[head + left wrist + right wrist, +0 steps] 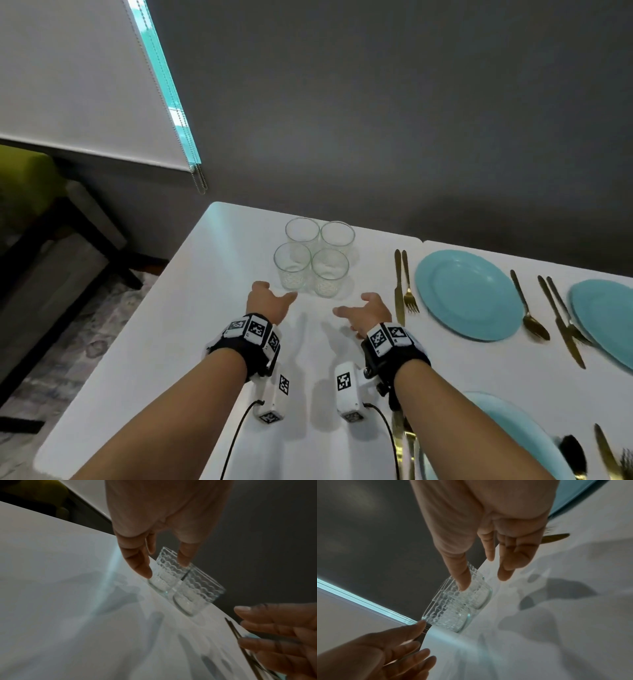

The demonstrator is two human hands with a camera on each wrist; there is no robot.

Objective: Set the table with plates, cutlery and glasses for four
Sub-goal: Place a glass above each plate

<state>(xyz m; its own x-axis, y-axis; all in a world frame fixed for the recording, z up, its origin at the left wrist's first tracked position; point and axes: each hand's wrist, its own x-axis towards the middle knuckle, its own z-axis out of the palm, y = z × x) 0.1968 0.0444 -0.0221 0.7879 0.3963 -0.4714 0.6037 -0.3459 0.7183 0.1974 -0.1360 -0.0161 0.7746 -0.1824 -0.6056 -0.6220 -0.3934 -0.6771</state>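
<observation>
I am seeing turquoise round plates (469, 294) and gold cutlery (402, 286) laid; four clear textured glasses (313, 257) are waiting, both hands (270, 301) (368, 313) reaching empty, fingers spread.

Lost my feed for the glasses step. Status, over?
Left hand and right hand both open, short of the glasses. Four glasses clustered upright on the white table, none gripped. Nothing between hands and glasses.

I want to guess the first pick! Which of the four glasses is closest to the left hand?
The near-left glass of the cluster: it stands just beyond the open left hand, unlike the other three.
</observation>
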